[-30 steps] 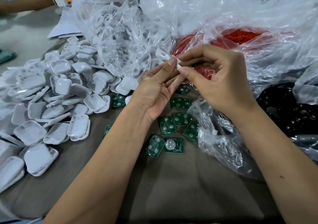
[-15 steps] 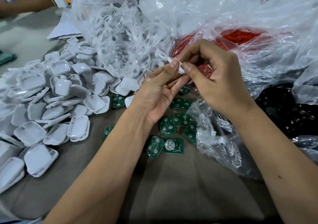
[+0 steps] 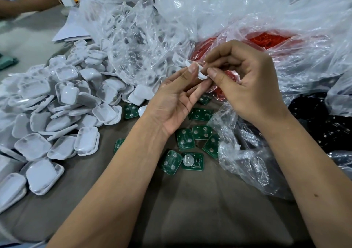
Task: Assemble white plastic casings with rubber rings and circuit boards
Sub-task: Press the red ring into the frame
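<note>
Grey worktop (image 3: pixel 190 209), crowded at the back with crumpled clear plastic bags (image 3: pixel 133 38). Loose white casings (image 3: pixel 66 95) lie heaped to our left; green circuit boards (image 3: pixel 192 161) are scattered in the middle, partly under our forearms. Red rubber rings (image 3: pixel 266 38) show through a bag behind the hands, and a bag of black parts (image 3: pixel 320 122) sits to the right.

We hold one white casing (image 3: pixel 196 69) up over the boards, in front of the ring bag. Our left hand (image 3: pixel 171 99) pinches it between thumb and straight fingers, palm turned up. Our right hand (image 3: pixel 247 82) is curled, thumb and forefinger pinching at the casing's right edge.

Change over the last second: both hands have lifted slightly toward the ring bag and the casing has tipped, so more of its rim now shows beyond the left thumb. The right fingertips have closed tighter on the edge.

We judge this to be a rubber ring being seated around the casing rim; the ring itself is too small to make out between the fingers. If so, the ring step is under way and the board fitting is not yet done for this piece. Boards lie near for that.
</note>
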`<action>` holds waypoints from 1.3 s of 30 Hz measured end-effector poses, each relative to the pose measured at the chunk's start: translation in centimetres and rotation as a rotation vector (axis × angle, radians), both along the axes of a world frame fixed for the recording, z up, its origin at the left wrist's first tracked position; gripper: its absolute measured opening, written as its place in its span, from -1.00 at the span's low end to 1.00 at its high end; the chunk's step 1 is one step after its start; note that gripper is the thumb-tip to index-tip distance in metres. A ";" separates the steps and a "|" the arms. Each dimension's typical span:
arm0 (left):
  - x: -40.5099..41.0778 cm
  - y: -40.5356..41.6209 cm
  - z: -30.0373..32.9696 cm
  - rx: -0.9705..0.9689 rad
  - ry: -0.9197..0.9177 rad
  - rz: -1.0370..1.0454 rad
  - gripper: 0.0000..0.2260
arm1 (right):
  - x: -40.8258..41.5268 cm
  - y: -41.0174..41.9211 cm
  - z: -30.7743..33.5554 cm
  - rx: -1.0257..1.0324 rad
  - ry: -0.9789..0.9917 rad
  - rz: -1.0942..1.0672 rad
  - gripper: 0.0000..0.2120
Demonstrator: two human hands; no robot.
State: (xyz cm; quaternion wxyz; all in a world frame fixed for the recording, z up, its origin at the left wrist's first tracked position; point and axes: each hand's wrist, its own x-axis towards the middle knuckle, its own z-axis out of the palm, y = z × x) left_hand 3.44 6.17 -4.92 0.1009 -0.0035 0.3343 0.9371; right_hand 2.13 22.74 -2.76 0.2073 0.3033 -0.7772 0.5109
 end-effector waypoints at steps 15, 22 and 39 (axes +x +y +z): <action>0.0 -0.7 0.5 0.065 -0.010 -0.022 -0.82 | 0.9 -0.6 0.0 0.176 0.088 -0.086 -0.83; -0.3 -0.7 0.2 0.085 -0.015 -0.037 -0.84 | 0.9 -0.3 0.1 0.180 0.058 -0.099 -0.81; -1.0 -0.9 0.8 0.296 0.029 -0.141 -0.39 | -8.4 -1.6 8.4 0.299 -0.168 -0.348 -0.88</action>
